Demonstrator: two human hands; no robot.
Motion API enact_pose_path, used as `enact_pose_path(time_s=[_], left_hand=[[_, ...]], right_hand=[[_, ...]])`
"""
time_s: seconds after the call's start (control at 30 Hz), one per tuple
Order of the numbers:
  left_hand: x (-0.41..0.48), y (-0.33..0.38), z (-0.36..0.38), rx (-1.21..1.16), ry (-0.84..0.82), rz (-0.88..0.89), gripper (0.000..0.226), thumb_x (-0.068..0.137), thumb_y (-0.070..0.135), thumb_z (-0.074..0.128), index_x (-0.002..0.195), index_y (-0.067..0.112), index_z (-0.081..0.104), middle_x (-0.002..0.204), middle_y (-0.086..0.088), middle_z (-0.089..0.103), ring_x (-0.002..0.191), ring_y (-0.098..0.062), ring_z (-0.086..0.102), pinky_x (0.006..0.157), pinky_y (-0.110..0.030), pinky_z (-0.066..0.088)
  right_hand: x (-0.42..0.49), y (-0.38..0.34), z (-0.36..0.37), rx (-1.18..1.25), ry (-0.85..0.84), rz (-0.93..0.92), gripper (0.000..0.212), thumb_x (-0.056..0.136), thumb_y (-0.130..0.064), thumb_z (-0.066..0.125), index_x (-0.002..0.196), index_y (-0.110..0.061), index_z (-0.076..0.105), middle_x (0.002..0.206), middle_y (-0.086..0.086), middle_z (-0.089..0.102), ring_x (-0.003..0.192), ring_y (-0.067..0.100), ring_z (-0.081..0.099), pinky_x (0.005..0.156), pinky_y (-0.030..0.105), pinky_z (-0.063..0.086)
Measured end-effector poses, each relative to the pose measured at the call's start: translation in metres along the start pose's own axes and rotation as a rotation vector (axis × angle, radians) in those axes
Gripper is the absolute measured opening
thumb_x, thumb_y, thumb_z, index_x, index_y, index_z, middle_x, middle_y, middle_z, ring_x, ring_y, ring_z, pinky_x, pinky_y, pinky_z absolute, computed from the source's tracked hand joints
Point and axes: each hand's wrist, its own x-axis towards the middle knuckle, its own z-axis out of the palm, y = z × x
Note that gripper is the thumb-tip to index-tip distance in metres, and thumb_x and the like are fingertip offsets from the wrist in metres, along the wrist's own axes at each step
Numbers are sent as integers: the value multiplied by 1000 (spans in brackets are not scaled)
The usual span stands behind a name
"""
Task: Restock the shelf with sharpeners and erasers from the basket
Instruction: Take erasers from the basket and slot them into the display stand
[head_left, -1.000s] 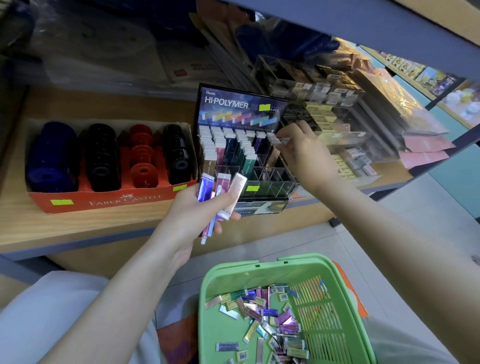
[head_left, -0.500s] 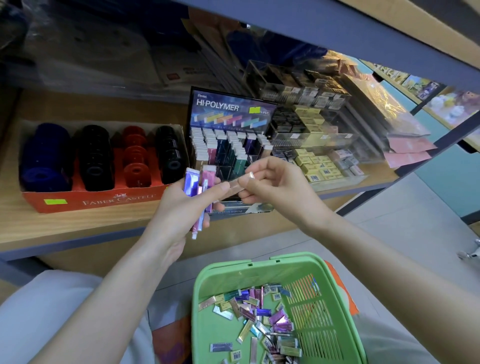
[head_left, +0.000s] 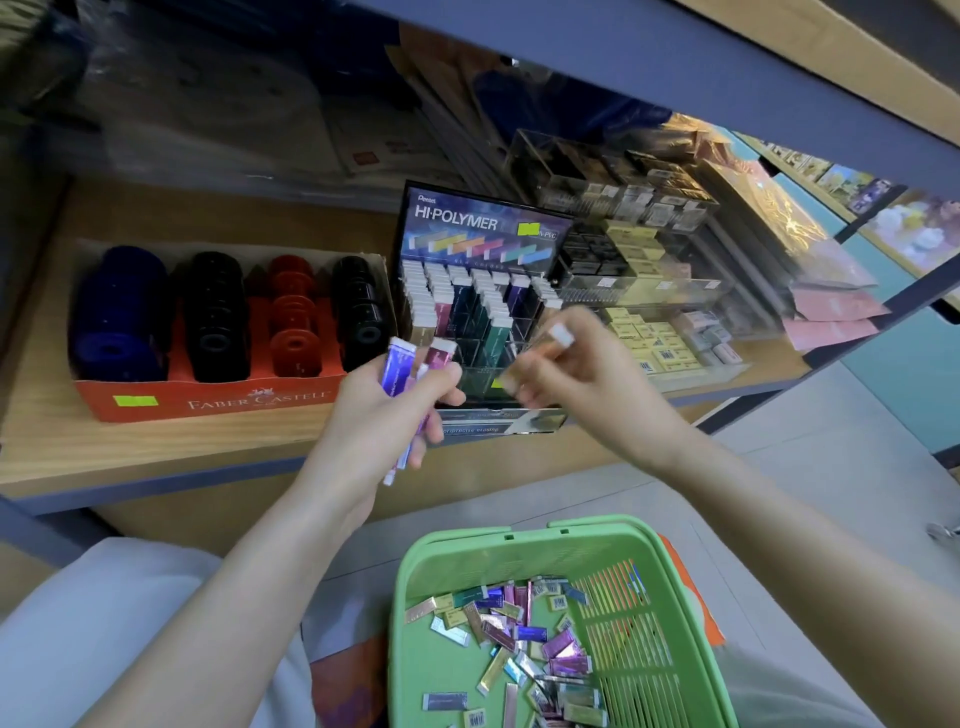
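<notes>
Left grip (head_left: 387, 410) is curled tight round a bundle of stick erasers (head_left: 396, 364) in purple and pink sleeves, whose white ends stand above the thumb and whose lower ends poke out below the palm. Right grip (head_left: 582, 384), just beside it with a narrow gap between the two, pinches a single eraser (head_left: 559, 336) in a tan sleeve, tilted with its white tip up and to the right; the motion blur hides the exact finger placement. Both hang in front of the Hi-Polymer display box (head_left: 483, 231), which stands near the front edge of the wooden shelf (head_left: 156, 447), with upright erasers in its rear cells and clear-walled cells at the front, directly behind the knuckles. To its left, just beside it, a red Faber-Castell carton (head_left: 260, 402) holds rows of blue, black and red sharpeners (head_left: 291, 312). To its right sit acrylic trays (head_left: 675, 291) of yellow and white erasers. An upper shelf beam (head_left: 727, 67) runs across overhead. Below the forearms, well apart from the shelf, the green basket (head_left: 519, 535) rests above the floor (head_left: 831, 467), with loose erasers (head_left: 524, 634) scattered over its bottom.
</notes>
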Motion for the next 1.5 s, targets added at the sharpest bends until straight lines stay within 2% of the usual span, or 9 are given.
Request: enact_pose_path(time_s=[0.23,0.4,0.57,0.77,1.0,1.17,1.27,1.4,1.5], left_hand=[[7,1,-12,-90,126,19,9,92,11,58,83,11,56,68,-1,66,41,-8,48,32,-17,31],[7,1,-15,-89,147,36,8,89,13,64,85,15,58,65,3,68,45,-8,55,33,-18,32],[6,3,-16,-65,154,34,4,88,16,66,86,17,62,67,4,68,44,-8,55,33,-17,31],[5,4,-16,-18,126,15,4,87,21,67,89,19,64,67,5,70,41,-8,54,32,-17,30],[6,1,-14,21,97,-29,11,88,12,59,90,19,67,71,2,70,46,-16,46,37,-19,27],[4,2,-12,11,67,21,9,87,12,65,92,18,66,82,0,74,56,-11,62,33,-18,31],[4,2,-12,42,43,24,12,84,15,69,95,15,65,84,-2,74,62,-20,63,35,-20,31],[0,1,-9,88,12,33,13,81,22,72,92,16,68,66,-4,70,49,-18,57,37,-20,29],[-2,0,-9,65,26,37,9,83,19,71,89,14,67,70,-6,70,53,-15,62,33,-19,30]], right_hand=[[40,24,-27,-269,420,-21,12,96,-12,53,87,-19,49,91,7,68,81,14,68,71,27,55],[57,36,-28,-443,369,-29,4,93,-8,56,90,-10,55,87,10,65,73,12,62,59,16,45],[65,43,-29,-620,291,-58,10,90,-5,59,99,-4,63,92,8,57,80,23,55,67,26,36],[67,44,-27,-813,286,-59,21,87,-14,65,107,-9,59,107,10,64,91,32,61,70,40,49],[64,47,-23,-930,369,-56,24,90,-23,63,109,-10,58,117,8,52,89,32,57,57,29,31],[50,27,-10,-691,426,-190,16,97,-23,51,102,-10,59,101,2,54,77,15,51,62,27,32],[26,2,11,-404,277,-186,13,97,-27,51,95,-18,60,79,-10,57,63,-1,49,59,17,35],[2,-16,32,-70,-12,-56,3,92,-23,59,95,-21,60,76,-5,62,63,3,60,62,20,51],[-3,-17,33,97,-61,-8,11,87,-9,66,91,-17,60,77,1,64,66,9,64,65,21,54]])
